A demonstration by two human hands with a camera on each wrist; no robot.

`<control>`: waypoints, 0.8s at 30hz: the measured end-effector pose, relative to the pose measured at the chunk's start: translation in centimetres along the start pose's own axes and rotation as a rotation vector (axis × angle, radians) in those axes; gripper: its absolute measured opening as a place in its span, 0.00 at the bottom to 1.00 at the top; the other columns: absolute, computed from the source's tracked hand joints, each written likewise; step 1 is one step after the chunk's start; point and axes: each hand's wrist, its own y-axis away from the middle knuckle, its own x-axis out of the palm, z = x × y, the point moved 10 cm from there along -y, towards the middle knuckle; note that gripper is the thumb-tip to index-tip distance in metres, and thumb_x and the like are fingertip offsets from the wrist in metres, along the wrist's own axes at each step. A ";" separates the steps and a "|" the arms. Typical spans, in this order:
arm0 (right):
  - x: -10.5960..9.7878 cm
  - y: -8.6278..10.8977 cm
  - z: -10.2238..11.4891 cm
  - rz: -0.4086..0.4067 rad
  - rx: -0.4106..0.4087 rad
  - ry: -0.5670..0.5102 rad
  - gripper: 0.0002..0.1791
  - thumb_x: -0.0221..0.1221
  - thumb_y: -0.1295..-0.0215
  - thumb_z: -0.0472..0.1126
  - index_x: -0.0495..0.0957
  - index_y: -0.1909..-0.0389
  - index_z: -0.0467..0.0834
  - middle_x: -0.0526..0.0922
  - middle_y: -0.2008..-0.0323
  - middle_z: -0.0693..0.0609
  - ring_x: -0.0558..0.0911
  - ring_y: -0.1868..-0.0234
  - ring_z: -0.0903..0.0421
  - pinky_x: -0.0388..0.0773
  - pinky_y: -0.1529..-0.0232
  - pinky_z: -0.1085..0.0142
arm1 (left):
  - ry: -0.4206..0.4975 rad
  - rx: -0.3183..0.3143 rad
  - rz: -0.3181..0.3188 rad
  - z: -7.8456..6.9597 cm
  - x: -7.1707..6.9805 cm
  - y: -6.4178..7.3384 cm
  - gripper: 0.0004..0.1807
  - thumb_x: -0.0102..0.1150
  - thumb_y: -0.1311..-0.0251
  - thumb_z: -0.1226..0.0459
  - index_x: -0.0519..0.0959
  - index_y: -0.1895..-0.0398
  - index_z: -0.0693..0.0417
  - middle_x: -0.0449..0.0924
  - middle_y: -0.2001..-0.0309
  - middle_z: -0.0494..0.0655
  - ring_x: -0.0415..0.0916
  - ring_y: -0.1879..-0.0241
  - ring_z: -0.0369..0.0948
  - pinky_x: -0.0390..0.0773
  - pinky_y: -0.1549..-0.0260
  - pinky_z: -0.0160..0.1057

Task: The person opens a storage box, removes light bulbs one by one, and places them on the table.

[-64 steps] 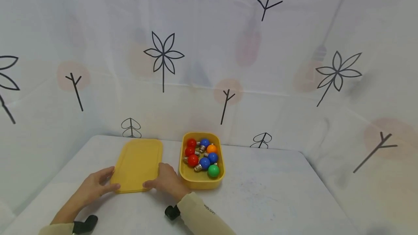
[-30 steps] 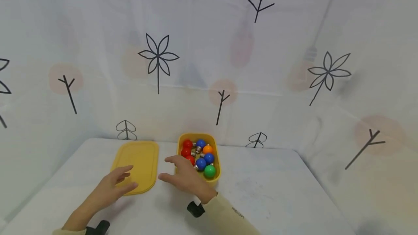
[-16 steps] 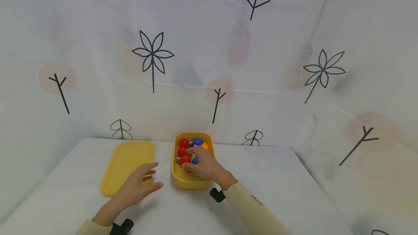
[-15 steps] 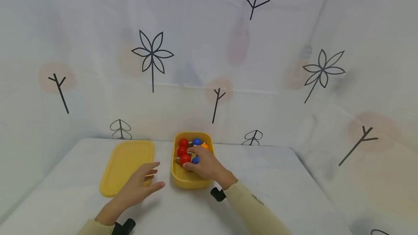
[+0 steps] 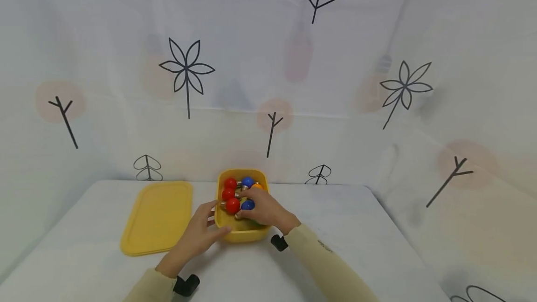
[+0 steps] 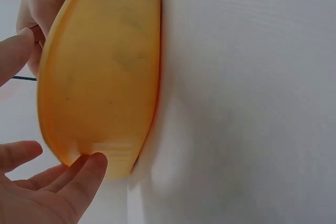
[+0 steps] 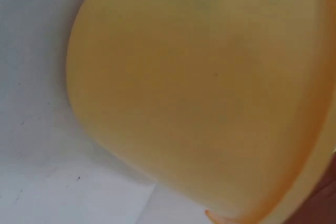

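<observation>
In the head view my left hand [image 5: 199, 232] is at the near left corner of the yellow tub [image 5: 247, 236]. In the left wrist view, fairly straight fingers [image 6: 86, 182] touch the tub's outer wall. My right hand [image 5: 264, 209] reaches into the tub over the bulbs, index finger and thumb on either side of a blue bulb [image 5: 247, 205]. Whether they pinch it cannot be made out. Beside them lie red bulbs [image 5: 232, 205] with metal screw bases, and farther back are another blue bulb [image 5: 248, 181] and a partly covered orange bulb [image 5: 257, 186]. The green bulb is mostly hidden.
A flat yellow lid [image 5: 157, 218] lies to the left of the tub on the white table [image 5: 335, 236]. Behind the table hangs a white cloth [image 5: 243, 139] with printed plants. In the right wrist view the tub wall [image 7: 199, 87] fills most of the picture.
Both hands have left the lid. My right hand has moved right into the tub and stays over the bulbs; my left hand has crossed the lid and come up to the tub.
</observation>
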 end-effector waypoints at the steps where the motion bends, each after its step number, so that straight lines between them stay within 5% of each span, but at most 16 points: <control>1: 0.2 -0.1 0.0 0.008 -0.002 0.011 0.28 0.66 0.42 0.51 0.76 0.42 0.45 0.77 0.45 0.55 0.74 0.45 0.53 0.72 0.39 0.58 | -0.003 -0.009 0.001 0.1 0.1 -0.1 0.46 0.70 0.48 0.51 0.59 0.30 0.60 0.61 0.34 0.58 0.67 0.40 0.53 0.75 0.45 0.48; 6: 0.8 -0.3 -0.1 0.037 0.026 0.076 0.28 0.66 0.41 0.52 0.75 0.41 0.47 0.76 0.44 0.55 0.73 0.44 0.55 0.72 0.39 0.58 | -0.011 -0.068 0.015 0.8 0.5 -0.3 0.51 0.70 0.50 0.48 0.56 0.28 0.61 0.59 0.32 0.58 0.65 0.37 0.54 0.75 0.44 0.48; 24: 1.7 -0.4 -0.2 0.061 0.040 0.234 0.22 0.67 0.41 0.45 0.79 0.45 0.48 0.76 0.46 0.55 0.74 0.46 0.58 0.72 0.39 0.62 | 0.053 -0.045 0.030 1.0 0.7 -0.4 0.52 0.73 0.52 0.52 0.56 0.28 0.62 0.59 0.32 0.59 0.61 0.35 0.55 0.75 0.44 0.46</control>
